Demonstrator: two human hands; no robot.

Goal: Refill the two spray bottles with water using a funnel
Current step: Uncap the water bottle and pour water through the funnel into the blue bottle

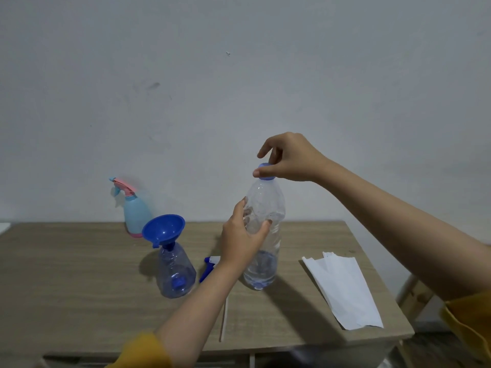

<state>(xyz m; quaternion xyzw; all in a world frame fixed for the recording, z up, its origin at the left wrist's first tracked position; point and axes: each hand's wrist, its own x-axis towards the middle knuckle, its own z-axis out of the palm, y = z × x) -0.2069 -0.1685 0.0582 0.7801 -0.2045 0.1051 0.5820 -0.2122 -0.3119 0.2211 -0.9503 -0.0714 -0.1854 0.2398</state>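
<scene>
Head view: a person in yellow sleeves handles a clear water bottle (pixel 264 235) standing upright on a wooden surface (pixel 79 274) set against a pale wall (pixel 239 75). The left hand (pixel 243 240) wraps the bottle's crumpled middle, fingers (pixel 240 205) curled round one side and thumb pressed on the other. The right hand (pixel 291 158) comes down from above, thumb and fingers clamped on the blue cap (pixel 266 171) at the bottle's neck. Water fills only the bottle's lower part.

Just left of it stands a clear blue-tinted spray bottle (pixel 175 272) with its head off and a blue funnel (pixel 163 229) seated in its neck, tilted slightly. Its removed blue-and-white spray head (pixel 208 268) lies on the surface between the two bottles, partly hidden by the left forearm, its dip tube (pixel 224 320) trailing toward the near edge. A second, light blue spray bottle (pixel 135 213) with a pink-and-blue trigger top in place stands farther back, near the wall. A folded white sheet of paper (pixel 342 288) lies to the right of the water bottle, near the surface's right edge.
</scene>
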